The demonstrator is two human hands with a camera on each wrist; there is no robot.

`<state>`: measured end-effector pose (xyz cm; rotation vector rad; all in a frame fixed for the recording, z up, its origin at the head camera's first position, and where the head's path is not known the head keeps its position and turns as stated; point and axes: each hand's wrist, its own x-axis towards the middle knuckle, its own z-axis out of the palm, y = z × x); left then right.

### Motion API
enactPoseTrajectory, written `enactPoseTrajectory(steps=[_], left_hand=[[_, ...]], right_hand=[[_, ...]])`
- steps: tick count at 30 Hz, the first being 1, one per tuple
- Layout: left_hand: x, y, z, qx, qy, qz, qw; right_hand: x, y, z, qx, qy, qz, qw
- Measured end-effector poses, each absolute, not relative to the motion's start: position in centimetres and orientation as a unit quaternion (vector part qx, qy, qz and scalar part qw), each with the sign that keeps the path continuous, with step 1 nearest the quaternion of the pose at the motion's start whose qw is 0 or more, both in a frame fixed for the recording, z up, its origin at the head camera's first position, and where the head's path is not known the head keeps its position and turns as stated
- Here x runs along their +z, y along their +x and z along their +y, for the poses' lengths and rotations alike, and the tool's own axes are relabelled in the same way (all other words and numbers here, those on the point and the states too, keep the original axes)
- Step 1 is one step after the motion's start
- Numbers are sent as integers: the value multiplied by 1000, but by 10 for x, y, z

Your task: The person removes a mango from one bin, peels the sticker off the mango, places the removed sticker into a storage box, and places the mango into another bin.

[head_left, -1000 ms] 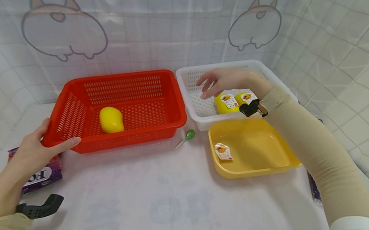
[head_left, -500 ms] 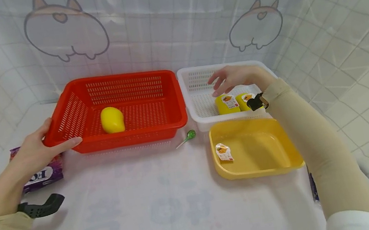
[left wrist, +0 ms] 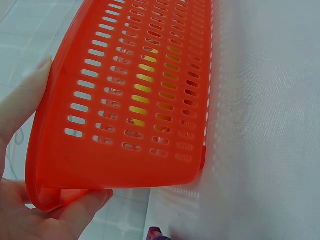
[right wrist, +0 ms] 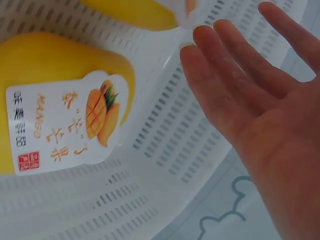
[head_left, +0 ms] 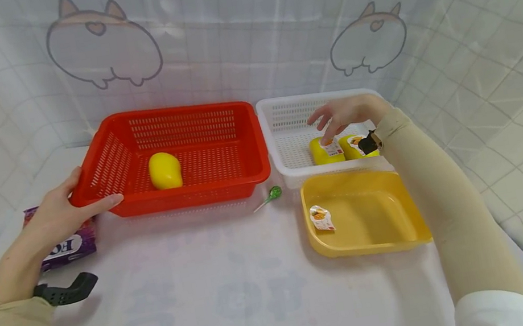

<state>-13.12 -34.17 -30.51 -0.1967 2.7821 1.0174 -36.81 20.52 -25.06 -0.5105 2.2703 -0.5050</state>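
Observation:
My left hand (head_left: 59, 214) grips the left front corner of the red basket (head_left: 194, 196); its thumb lies along the front rim, and in the left wrist view its fingers curl around the rim. One yellow mango (head_left: 164, 170) lies inside that basket. Over the white basket (head_left: 280, 119) hangs my right hand (head_left: 351, 110), its fingers relaxed and holding nothing. Below its fingertips lies a labelled mango (head_left: 324, 157), with a second labelled mango (head_left: 350, 149) beside it. In the right wrist view a mango's white label (right wrist: 67, 125) shows, and the fingers (right wrist: 240, 75) stand apart from it.
A yellow basin (head_left: 374, 181) stands in front of the white basket, with a mango label (head_left: 322, 219) at its left wall. A green lollipop (head_left: 274, 192) lies between the containers. A purple packet (head_left: 79, 245) lies near my left wrist. Patterned curtains surround the table.
My right hand has moved rightward and a little lower over the white basket, nearer the mangoes. My left hand keeps its grip on the red basket. The head view has shifted slightly.

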Motion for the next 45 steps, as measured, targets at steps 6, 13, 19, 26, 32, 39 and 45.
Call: enactPoseTrajectory(steps=[6, 13, 19, 26, 32, 39, 45], left_hand=[[-306, -131, -340, 344, -66, 933, 82], [-308, -132, -338, 344, -66, 933, 85], [-307, -132, -340, 345, -67, 933, 81], [-307, -131, -340, 348, -69, 931, 81], [-308, -130, -341, 346, -70, 932, 81], [-308, -129, -341, 341, -72, 934, 80], [-308, -128, -341, 340, -70, 934, 81]], right_hand=[[-253, -371, 209, -179, -189, 878, 401], [-261, -378, 212, -158, -166, 866, 444], [-268, -382, 210, -135, -159, 856, 473], [-273, -380, 203, -121, -153, 855, 480], [-275, -378, 199, -122, -154, 850, 489], [-278, -377, 199, -136, -161, 841, 498], [-279, -377, 201, -153, -151, 841, 496]])
